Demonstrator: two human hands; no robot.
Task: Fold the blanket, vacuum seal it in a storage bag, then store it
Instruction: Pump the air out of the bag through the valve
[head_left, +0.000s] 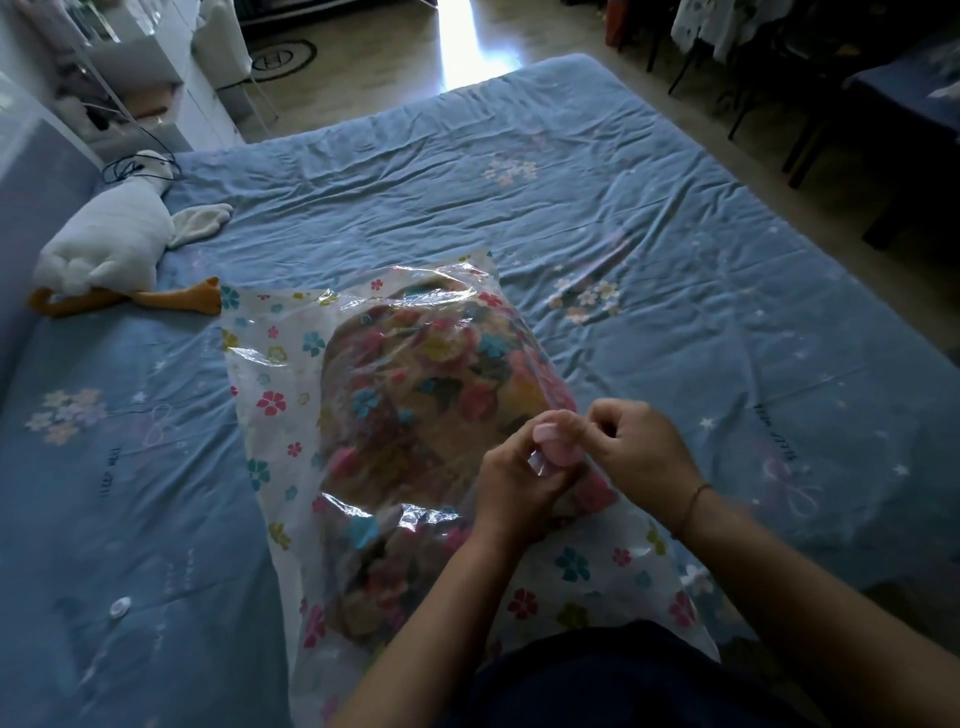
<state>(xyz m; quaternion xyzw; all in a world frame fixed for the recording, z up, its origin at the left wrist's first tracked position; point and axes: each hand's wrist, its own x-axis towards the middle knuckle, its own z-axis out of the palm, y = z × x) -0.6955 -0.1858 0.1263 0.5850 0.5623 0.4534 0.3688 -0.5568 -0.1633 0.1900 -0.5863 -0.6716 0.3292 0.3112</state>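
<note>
Two hands, left hand (511, 480) and right hand (641, 449), pinch one pink valve (551, 441) on one storage bag (270, 364) holding one blanket (415, 395).

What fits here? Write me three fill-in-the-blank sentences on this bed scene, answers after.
1. The folded blanket lies inside a clear ____ printed with flowers.
2. Both hands, left hand and right hand, pinch a small ____-coloured piece.
3. The plush goose lies on the ____.

Answers: bag; pink; bed

We see the flowered blanket (415, 405) bundled inside the clear, flower-printed storage bag (275, 374), which lies flat on the blue bed, its small pink valve cap (551, 441) raised near the bag's right edge
</note>
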